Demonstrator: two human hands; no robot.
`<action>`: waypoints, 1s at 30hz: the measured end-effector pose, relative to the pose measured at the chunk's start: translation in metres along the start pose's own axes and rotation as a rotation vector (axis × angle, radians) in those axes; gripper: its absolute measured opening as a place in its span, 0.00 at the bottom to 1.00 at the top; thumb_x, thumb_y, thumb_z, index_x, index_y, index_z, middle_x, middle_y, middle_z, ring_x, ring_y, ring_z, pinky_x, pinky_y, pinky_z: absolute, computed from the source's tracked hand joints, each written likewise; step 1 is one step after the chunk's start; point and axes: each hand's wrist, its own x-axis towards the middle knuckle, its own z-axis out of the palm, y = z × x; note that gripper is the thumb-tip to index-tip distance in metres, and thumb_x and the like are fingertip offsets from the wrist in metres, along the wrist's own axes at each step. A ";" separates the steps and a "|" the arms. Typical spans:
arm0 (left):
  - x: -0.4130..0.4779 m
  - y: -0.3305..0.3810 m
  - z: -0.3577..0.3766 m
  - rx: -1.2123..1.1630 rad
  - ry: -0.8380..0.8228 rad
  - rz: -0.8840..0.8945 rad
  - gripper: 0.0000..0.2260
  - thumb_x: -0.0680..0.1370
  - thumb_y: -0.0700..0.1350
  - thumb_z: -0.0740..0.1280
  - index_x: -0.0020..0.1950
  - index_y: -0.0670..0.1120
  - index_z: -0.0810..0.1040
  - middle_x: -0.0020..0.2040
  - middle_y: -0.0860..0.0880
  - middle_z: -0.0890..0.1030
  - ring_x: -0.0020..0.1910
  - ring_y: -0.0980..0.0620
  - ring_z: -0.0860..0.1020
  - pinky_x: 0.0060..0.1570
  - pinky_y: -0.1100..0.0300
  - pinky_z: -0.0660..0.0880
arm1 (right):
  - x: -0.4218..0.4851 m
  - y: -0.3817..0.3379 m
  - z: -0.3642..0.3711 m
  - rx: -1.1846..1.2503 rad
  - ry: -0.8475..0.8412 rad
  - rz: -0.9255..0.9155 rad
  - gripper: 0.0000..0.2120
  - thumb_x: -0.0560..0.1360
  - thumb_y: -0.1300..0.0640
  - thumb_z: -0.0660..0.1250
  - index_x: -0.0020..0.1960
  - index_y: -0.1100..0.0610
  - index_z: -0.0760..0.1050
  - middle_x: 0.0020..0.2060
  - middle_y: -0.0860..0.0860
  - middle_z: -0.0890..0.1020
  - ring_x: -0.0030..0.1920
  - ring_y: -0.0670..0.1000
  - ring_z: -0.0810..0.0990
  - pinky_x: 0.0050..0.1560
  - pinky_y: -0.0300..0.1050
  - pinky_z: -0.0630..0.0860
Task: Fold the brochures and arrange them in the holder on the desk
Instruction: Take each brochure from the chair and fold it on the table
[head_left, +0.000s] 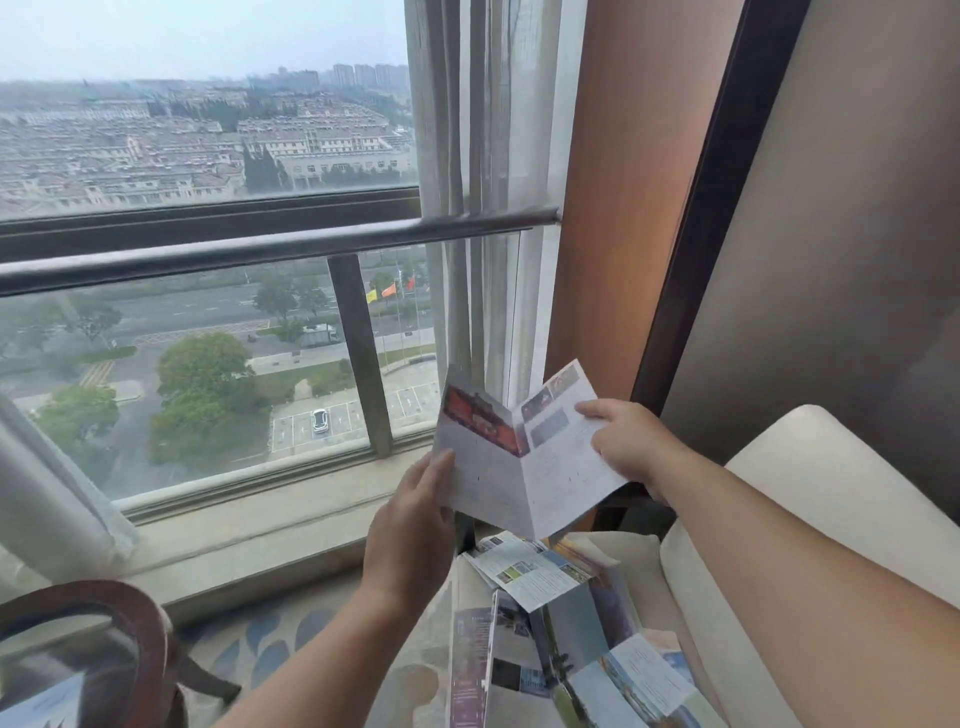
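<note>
Window (208, 156): tall glazing, dark metal rail (260, 249) across it, hazy town below
Sheer curtain (483, 156): pale, thin, hanging in upright folds right of the glass
Cream seat (810, 467): padded, smooth, rounded edges, at right
Carpet (280, 634): patterned in blue and beige, under the sill
Wooden chair back (130, 613): curved, dark brown, glossy, bottom left
Loose brochures (545, 597): heap of glossy printed paper, partly unfolded, panels overlapping at odd angles, below both grips and beside the cream seat; support beneath hard to make out
Held brochure (519, 467): thin printed paper, raised before the window, half open in a shallow V; long axis and centre crease near upright, leaning slightly; red picture band on the left panel, small photos and text on the right
Left grip (410, 530): closed on the lower left edge of the held brochure, thumb on the front
Right grip (634, 447): closed on the outer edge of the right panel, thumb over the printed face
Key relation: crease between the two grips, one panel to each, neither plainly nearer; judged next, one panel swung onto the other about that upright crease
Holder and table: not in view
</note>
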 end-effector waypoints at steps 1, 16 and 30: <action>0.000 0.002 0.001 -0.006 -0.008 0.017 0.23 0.78 0.34 0.61 0.73 0.45 0.69 0.71 0.48 0.71 0.62 0.42 0.76 0.55 0.49 0.75 | 0.000 0.001 0.006 -0.016 0.005 -0.007 0.26 0.77 0.68 0.54 0.70 0.49 0.72 0.60 0.52 0.76 0.45 0.53 0.80 0.37 0.44 0.77; -0.001 0.015 0.004 -0.064 -0.111 0.119 0.32 0.72 0.37 0.60 0.77 0.47 0.61 0.77 0.53 0.63 0.71 0.52 0.67 0.67 0.61 0.66 | -0.009 -0.003 0.045 -0.102 -0.012 -0.103 0.34 0.73 0.67 0.52 0.75 0.44 0.64 0.72 0.49 0.70 0.57 0.56 0.78 0.45 0.42 0.73; -0.011 0.031 0.013 -0.081 -0.262 0.338 0.30 0.73 0.53 0.55 0.77 0.58 0.56 0.74 0.59 0.67 0.70 0.59 0.65 0.62 0.69 0.61 | -0.024 -0.016 0.054 0.178 -0.062 0.023 0.10 0.78 0.57 0.58 0.49 0.62 0.76 0.47 0.59 0.80 0.45 0.56 0.78 0.49 0.49 0.75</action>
